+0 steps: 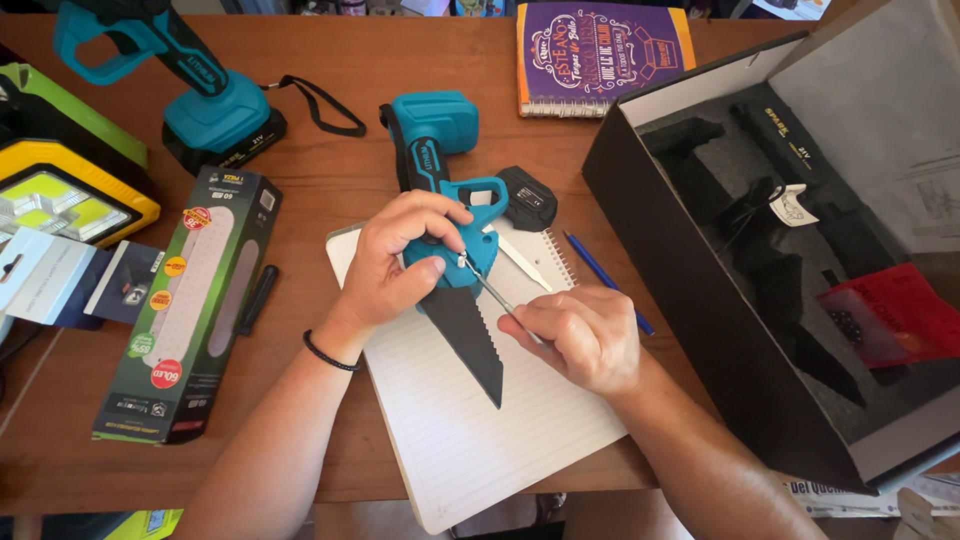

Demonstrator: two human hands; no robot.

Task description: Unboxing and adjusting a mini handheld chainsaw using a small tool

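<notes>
My left hand (pixel 395 265) grips the body of a teal cordless saw (pixel 440 165) that lies over an open lined notebook (pixel 470 420). The saw's black toothed blade (pixel 470 340) points toward me. My right hand (pixel 580 340) holds a thin metal tool (pixel 487 288), like a small screwdriver or key, with its tip at the saw's head just below my left thumb. A small black battery-like block (pixel 527 198) rests right of the saw.
A second teal power tool (pixel 190 80) stands at the back left. A dark green product box (pixel 190 300) lies to the left, and a yellow-framed work light (pixel 60 195) sits at the far left. An open black foam-lined case (pixel 690 300) fills the right. A blue pen (pixel 605 280) and a purple notebook (pixel 600 55) lie nearby.
</notes>
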